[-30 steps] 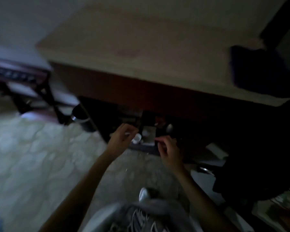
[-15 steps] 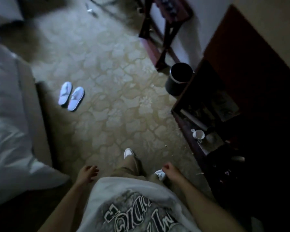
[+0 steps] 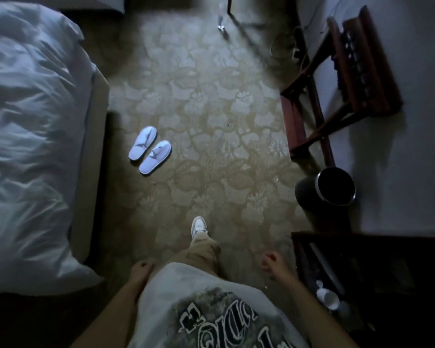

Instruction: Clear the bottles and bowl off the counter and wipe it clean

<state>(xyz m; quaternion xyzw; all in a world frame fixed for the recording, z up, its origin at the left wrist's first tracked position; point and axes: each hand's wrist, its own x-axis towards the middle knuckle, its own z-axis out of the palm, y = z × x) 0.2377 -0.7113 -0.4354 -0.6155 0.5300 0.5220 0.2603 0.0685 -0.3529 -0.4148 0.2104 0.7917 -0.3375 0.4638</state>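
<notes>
My left hand (image 3: 140, 271) hangs at my side by my shirt, fingers loosely curled and holding nothing. My right hand (image 3: 273, 262) swings beside my hip, blurred, fingers curled and nothing visible in it. A dark low shelf (image 3: 301, 249) stands at the lower right with a white cup (image 3: 328, 298) lying on it, right of my right hand. No bottles, bowl or counter top show in this dim view.
A bed with white bedding (image 3: 30, 146) fills the left. White slippers (image 3: 150, 149) lie on the patterned carpet (image 3: 211, 121). A black bin (image 3: 334, 187) and a wooden luggage rack (image 3: 337, 91) stand along the right wall. My shoe (image 3: 199, 226) steps forward.
My view has swung from the counter and shelf toward the room. Both hands left the shelf's small items and dropped to my sides. I am walking along the carpet.
</notes>
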